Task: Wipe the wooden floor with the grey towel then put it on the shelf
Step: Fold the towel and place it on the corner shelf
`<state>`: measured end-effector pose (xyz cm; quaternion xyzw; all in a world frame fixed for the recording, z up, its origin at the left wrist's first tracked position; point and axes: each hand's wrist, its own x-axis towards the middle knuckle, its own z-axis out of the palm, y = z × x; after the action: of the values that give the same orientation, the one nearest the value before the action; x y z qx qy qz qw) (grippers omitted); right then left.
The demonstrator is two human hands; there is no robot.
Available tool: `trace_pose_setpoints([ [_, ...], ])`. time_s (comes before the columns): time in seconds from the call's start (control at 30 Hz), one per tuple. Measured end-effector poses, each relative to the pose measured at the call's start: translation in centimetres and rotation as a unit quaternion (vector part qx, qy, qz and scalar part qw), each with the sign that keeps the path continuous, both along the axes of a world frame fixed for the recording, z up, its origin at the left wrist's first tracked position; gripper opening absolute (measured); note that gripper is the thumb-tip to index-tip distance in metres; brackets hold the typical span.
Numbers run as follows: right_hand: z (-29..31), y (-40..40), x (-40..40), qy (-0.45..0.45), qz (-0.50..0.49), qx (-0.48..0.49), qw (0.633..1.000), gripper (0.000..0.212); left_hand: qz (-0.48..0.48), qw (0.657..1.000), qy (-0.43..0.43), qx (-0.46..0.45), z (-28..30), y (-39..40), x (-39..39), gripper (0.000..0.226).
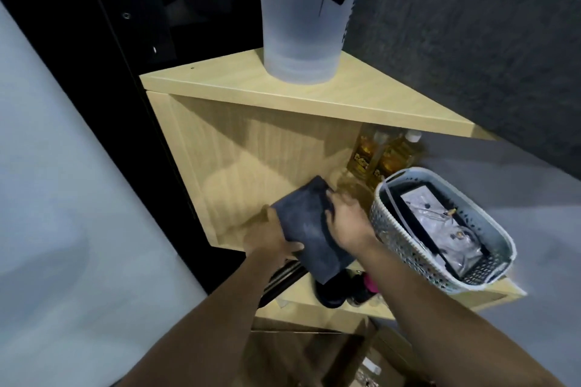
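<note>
Head view — both grips, left hand (267, 240) and right hand (347, 223), pinch the grey towel (306, 229) over the shelf (232, 223).

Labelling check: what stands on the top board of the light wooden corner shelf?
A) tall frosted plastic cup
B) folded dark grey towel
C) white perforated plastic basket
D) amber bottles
A: the tall frosted plastic cup stands on the top board of the light wooden corner shelf; nothing else rests there.

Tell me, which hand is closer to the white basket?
Right. The right hand grips the towel just beside the basket, nearly touching its wall. The left hand holds the towel's far side, farther from the basket.
</note>
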<state>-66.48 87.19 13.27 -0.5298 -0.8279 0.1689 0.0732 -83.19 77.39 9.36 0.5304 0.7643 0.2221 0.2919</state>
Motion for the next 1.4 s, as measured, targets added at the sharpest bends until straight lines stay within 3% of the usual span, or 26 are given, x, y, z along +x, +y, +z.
trace_pose_setpoints([
  [0.07, -2.2, -1.6, -0.4, -0.076, -0.008, -0.012, 0.997, 0.062, -0.064, 0.977, 0.181, 0.088, -0.3, 0.2, 0.0, 0.077],
  [0.13, -4.1, -2.3, -0.4, -0.121, -0.028, -0.051, 0.991, 0.069, -0.116, 0.954, 0.245, 0.128, -1.0, 0.9, -0.1, 0.078],
  [0.23, -5.4, -2.0, 0.0, -0.134, -0.028, -0.052, 0.989, 0.07, -0.143, 0.956, 0.25, 0.059, -2.4, 1.6, -0.4, 0.098],
  [0.3, -5.7, -1.5, 0.5, -0.128, -0.019, -0.055, 0.99, 0.068, -0.135, 0.961, 0.24, 0.025, -3.3, 1.9, 0.3, 0.099],
  [0.63, -5.8, -1.9, 1.4, -0.126, -0.02, -0.042, 0.991, 0.064, -0.155, 0.956, 0.25, 0.024, -3.5, 1.6, 1.4, 0.098],
  [0.87, -5.5, -1.1, 0.1, -0.146, -0.043, -0.059, 0.987, 0.066, -0.161, 0.943, 0.283, -0.071, -2.0, 4.6, 0.6, 0.132],
  [1.17, -6.0, -1.7, 1.1, -0.151, -0.024, -0.048, 0.987, 0.07, -0.161, 0.944, 0.267, -0.11, -2.2, 4.3, 1.6, 0.131],
  [1.4, -5.5, -1.3, -0.7, -0.19, -0.047, -0.103, 0.975, 0.072, -0.178, 0.942, 0.258, -0.117, -2.1, 5.3, 0.9, 0.133],
])
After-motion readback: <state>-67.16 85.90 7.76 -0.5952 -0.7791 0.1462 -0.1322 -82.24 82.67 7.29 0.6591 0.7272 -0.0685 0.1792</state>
